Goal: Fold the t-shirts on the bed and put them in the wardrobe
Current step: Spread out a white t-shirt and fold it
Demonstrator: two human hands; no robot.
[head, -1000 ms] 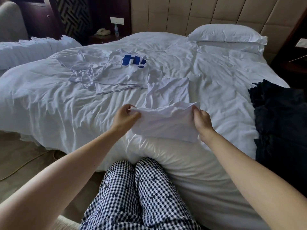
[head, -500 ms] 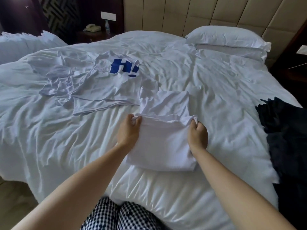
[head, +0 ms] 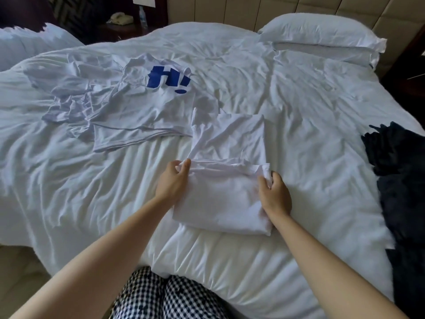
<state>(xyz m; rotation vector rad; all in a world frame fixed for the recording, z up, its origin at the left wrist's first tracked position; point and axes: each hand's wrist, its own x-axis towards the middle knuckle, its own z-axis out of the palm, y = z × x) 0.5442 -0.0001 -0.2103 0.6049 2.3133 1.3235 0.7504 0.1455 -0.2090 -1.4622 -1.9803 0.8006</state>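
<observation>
Folding a white t-shirt [head: 224, 203] by the near edge of the bed [head: 310, 107].
The left hand [head: 173, 181] and right hand [head: 274, 195] each pinch 1 corner of the doubled-over near half, thumb against fingers; cloth partly hides the right grip, so that one is probably a pinch. The fold looks half done: the next move is to carry this edge over the far half and flatten it. Beside it, 1 printed t-shirt [head: 138, 116] lies unfolded toward the bed's left edge.

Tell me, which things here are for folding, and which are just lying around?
For the job: plain white t-shirt, pinched by left hand and right hand; crumpled t-shirt with blue print; bed.
Just lying about: pillow; dark cloth; telephone; bottle.
</observation>
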